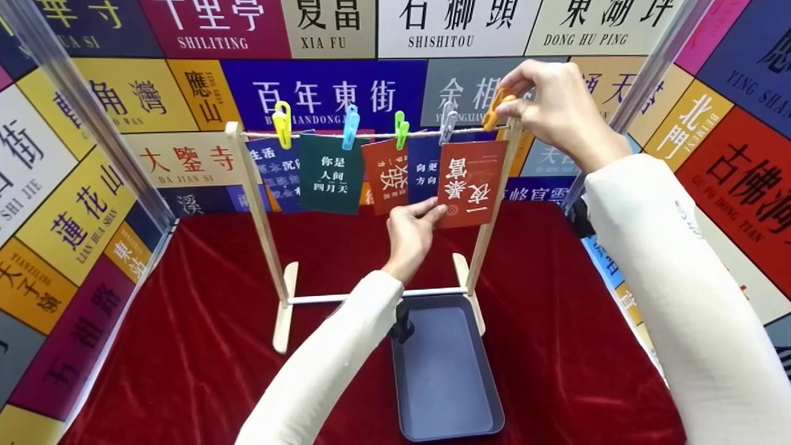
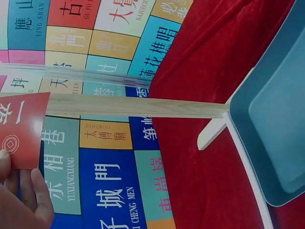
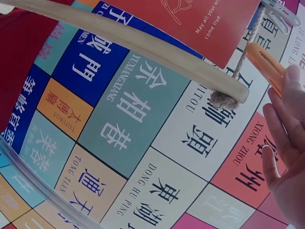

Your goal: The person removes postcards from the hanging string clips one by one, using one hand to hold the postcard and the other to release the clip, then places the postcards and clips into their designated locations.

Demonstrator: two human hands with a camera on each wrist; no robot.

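Observation:
My left hand pinches the lower left corner of a red card with pale Chinese characters, held at the right end of a wooden drying rack. In my right hand an orange clothespin is pinched between thumb and fingers, at the string by the right post. The right wrist view shows the orange clothespin at the string, beside the red card. Whether it grips the card cannot be made out.
Several cards hang along the string, among them a dark green card, under yellow, blue, green and grey clothespins. A grey tray lies on the red cloth before the rack. Sign-covered panels stand behind.

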